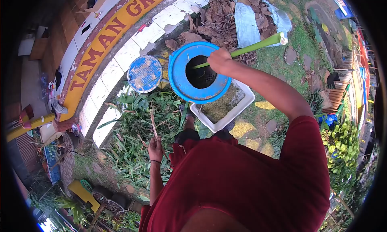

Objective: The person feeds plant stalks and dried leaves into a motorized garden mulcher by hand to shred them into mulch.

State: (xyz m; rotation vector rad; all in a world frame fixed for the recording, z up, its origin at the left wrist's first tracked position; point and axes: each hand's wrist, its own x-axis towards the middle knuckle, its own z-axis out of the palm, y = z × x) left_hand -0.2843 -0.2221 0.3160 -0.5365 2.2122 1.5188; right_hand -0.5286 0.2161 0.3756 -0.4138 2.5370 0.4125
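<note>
My right hand is closed around a long green stalk. The stalk's thin end reaches into the dark round opening of a blue drum-like container, while its thick, pale cut end points up to the right. Lower left, my left hand grips a dry brown stalk above a heap of cut green leaves. Partly under the blue container, a white basin holds finely chopped greenish material. What lies deep in the opening is too dark to make out.
A blue round-topped stool stands left of the container. Dry brown leaves and a pale blue sack lie behind it. A white-tiled ledge with yellow lettering curves along the left. Yellow stepping stones lie on the right.
</note>
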